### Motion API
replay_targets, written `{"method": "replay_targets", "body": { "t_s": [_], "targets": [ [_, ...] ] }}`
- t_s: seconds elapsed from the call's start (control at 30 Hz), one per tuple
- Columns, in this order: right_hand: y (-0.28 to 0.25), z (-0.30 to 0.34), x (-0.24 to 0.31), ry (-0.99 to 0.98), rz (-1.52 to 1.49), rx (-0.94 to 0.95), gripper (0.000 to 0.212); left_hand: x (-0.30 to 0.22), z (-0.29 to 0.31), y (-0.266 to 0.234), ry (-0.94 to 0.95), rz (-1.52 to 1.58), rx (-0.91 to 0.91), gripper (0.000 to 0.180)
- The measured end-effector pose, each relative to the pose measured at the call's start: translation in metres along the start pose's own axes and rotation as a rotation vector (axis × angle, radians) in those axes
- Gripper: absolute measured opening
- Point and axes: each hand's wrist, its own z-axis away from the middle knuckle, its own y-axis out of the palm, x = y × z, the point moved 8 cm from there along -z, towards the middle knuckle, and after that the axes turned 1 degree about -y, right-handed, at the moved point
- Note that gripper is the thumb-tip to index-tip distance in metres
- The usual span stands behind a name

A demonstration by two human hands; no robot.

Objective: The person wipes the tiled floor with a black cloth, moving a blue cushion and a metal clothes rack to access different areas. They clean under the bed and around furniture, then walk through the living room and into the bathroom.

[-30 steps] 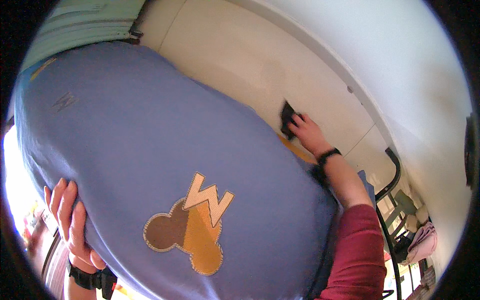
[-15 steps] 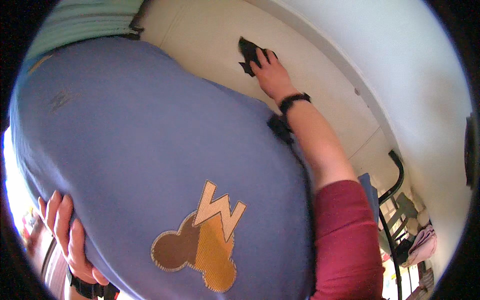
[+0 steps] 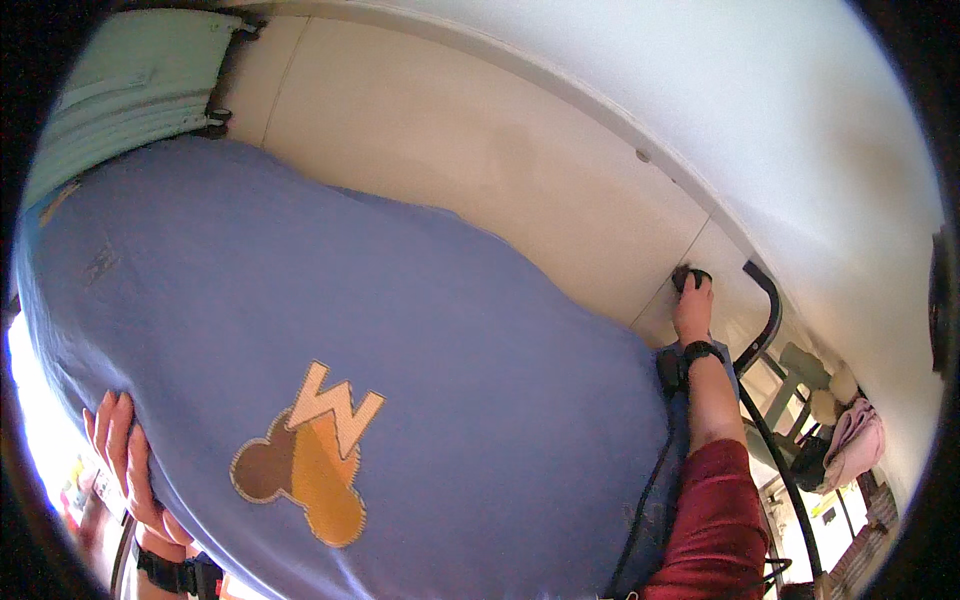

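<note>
A bulky shape under blue fabric (image 3: 460, 330) fills the middle, with a stitched brown, orange and tan patch (image 3: 310, 455) on it. At its lower-left edge rests my left hand (image 3: 125, 465), fingers stretched out against the fabric; a dark band circles that wrist. My right arm, in a maroon sleeve, reaches past the right side of the blue fabric. My right hand (image 3: 695, 302) closes over a dark cloth (image 3: 684, 276), pressed to the pale tiled floor (image 3: 500, 150) close to a tile joint. Part of the cloth is hidden under the fingers.
A white wall (image 3: 800, 130) with a raised skirting curves along the far right. Near my right hand stands a black bent tube frame (image 3: 770, 310), with a pink cloth (image 3: 855, 445) behind it. A black cord (image 3: 645, 510) runs down the blue fabric. A pale green ribbed case (image 3: 150, 80) stands upper left.
My right hand has swept the dark cloth across the floor, rightward and nearer to me. The view has shifted, so the patch appears further left. My left hand keeps its place on the fabric.
</note>
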Motion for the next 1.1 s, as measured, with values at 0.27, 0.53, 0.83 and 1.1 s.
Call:
{"method": "replay_targets", "body": {
  "t_s": [0.27,0.53,0.83,1.1],
  "targets": [
    [-0.104,-0.005,0.324,-0.932,-0.316,-0.391,0.032,0.002,0.001,0.0,-0.02,0.021,-0.014,0.062],
    [-0.046,0.024,0.344,-1.225,-0.144,-0.238,0.019,0.005,0.007,0.0,-0.003,0.026,0.009,0.064],
    [0.001,0.01,0.047,-0.645,0.196,0.005,0.031,-0.001,0.001,0.0,-0.003,-0.002,-0.023,0.063],
    [-0.104,0.011,0.351,-1.146,-0.255,-0.565,0.042,0.0,0.003,-0.002,-0.011,0.003,-0.023,0.063]
  ]
}}
